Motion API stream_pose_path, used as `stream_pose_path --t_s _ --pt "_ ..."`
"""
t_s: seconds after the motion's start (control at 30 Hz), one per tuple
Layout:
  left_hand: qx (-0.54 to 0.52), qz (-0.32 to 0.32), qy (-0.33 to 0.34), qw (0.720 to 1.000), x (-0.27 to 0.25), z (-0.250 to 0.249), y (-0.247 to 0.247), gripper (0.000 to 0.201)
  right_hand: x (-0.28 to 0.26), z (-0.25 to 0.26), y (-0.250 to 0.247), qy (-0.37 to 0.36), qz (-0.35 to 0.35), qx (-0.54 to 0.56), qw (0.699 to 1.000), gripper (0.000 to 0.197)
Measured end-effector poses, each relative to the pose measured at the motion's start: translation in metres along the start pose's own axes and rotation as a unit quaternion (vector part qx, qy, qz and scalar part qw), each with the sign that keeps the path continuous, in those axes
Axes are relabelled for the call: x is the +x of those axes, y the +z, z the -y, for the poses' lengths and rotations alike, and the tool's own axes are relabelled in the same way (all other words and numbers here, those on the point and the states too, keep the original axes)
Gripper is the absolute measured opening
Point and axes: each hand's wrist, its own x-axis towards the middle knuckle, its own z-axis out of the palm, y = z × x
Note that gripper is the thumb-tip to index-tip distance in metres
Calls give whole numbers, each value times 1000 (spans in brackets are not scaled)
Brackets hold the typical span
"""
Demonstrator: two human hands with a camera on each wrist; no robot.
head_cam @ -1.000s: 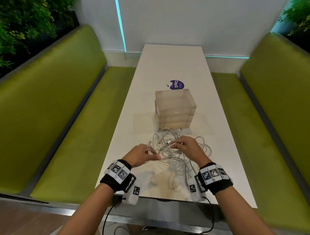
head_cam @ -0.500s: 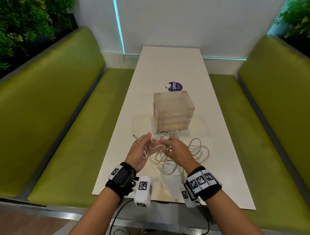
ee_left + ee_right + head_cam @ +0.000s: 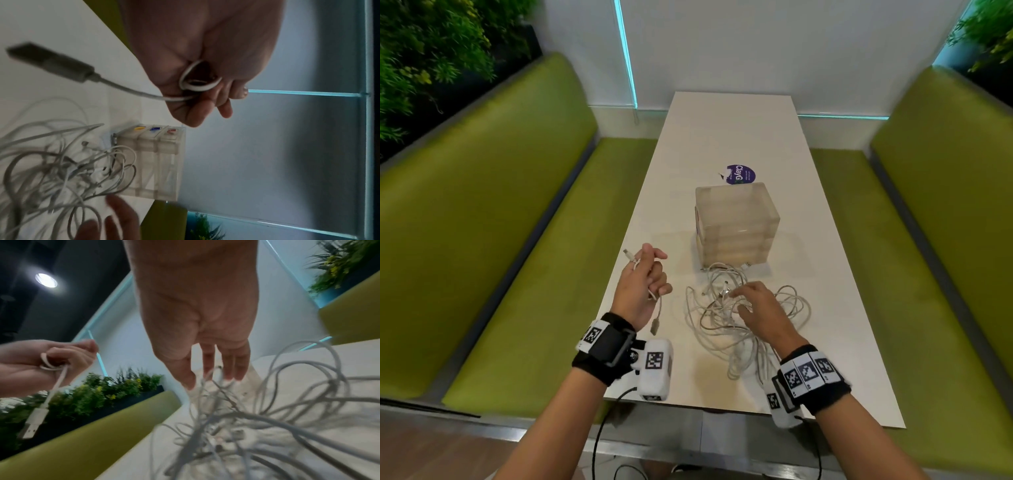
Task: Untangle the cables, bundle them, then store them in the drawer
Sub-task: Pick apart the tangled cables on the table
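Observation:
A tangle of white cables [image 3: 739, 315] [image 3: 257, 426] [image 3: 57, 172] lies on the white table [image 3: 729, 137] just in front of a translucent drawer box [image 3: 736, 226] [image 3: 156, 164]. My left hand [image 3: 645, 284] [image 3: 205, 91] is raised left of the pile and grips a short white cable [image 3: 658, 308] [image 3: 197, 84] coiled in its fingers; its USB plug [image 3: 654, 326] [image 3: 33, 423] [image 3: 47, 61] dangles below, and a small plug [image 3: 627, 254] sticks out above. My right hand [image 3: 751, 303] [image 3: 209, 376] hovers over the pile with straight fingers, fingertips at the cables, holding nothing.
Green benches [image 3: 493, 240] [image 3: 935, 222] run along both sides of the table. A purple sticker [image 3: 740, 174] lies behind the drawer box. The box has yellow, blue and red handles [image 3: 154, 129]. Plants [image 3: 421, 51] stand behind the left bench.
My left hand has pulled the short cable free of the pile and moved left and up with it. My right hand let go and now hovers flat over the tangle.

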Motion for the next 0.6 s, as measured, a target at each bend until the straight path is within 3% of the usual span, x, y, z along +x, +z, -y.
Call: stream_pose_path --t_s 0.1,0.2,0.3,0.47,0.6 --pt "-24 12 -26 999 -9 4 5 35 -12 23 -3 -55 -9 86 995 32" --pt "-39 32 -58 997 -22 14 17 42 -26 60 -5 -64 119 239 962 43" --pt "-54 65 -81 993 -34 22 24 52 -32 75 3 -44 174 344 922 31" --pt "71 55 -63 994 -44 28 10 57 -44 68 6 -22 220 319 922 11" --pt "149 -2 -65 987 -56 36 7 52 -50 65 9 -7 235 366 900 29"
